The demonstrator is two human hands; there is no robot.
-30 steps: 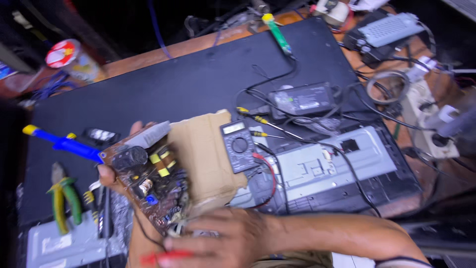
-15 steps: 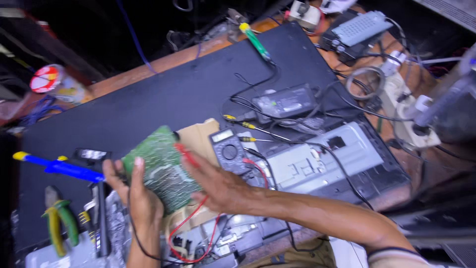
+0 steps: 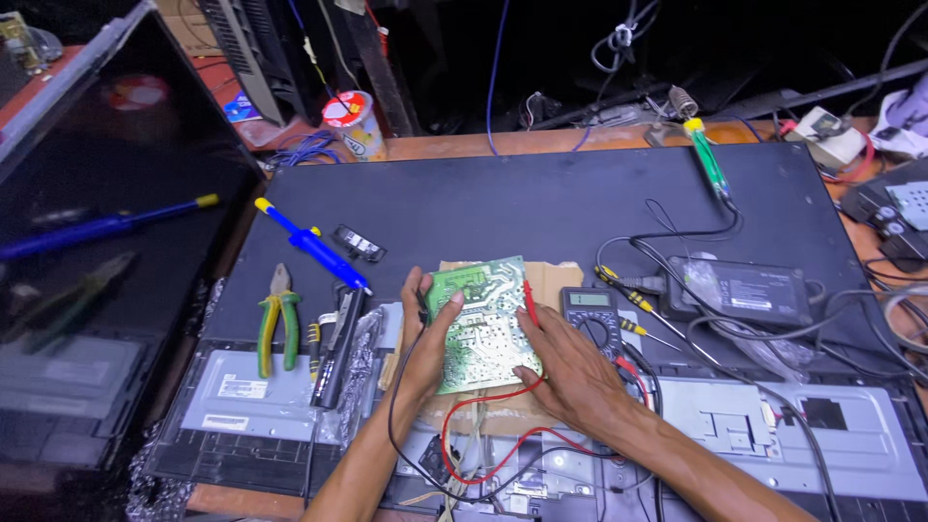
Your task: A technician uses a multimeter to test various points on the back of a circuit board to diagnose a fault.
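- Both hands clamp a green circuit board (image 3: 480, 324) over cardboard: left hand (image 3: 426, 343) on its left edge, right hand (image 3: 570, 372) on its lower right, with a red probe.
- A grey meter (image 3: 592, 315) sits just right.
- Pliers (image 3: 277, 319) and a blue tool (image 3: 314, 245) lie left.
- A green screwdriver (image 3: 709, 169) lies far back.

we see glossy green circuit board (image 3: 480, 324) centre | matt cardboard (image 3: 556, 280) under it | plastic-handled pliers (image 3: 277, 319) left | matt black panel (image 3: 541, 208) up top
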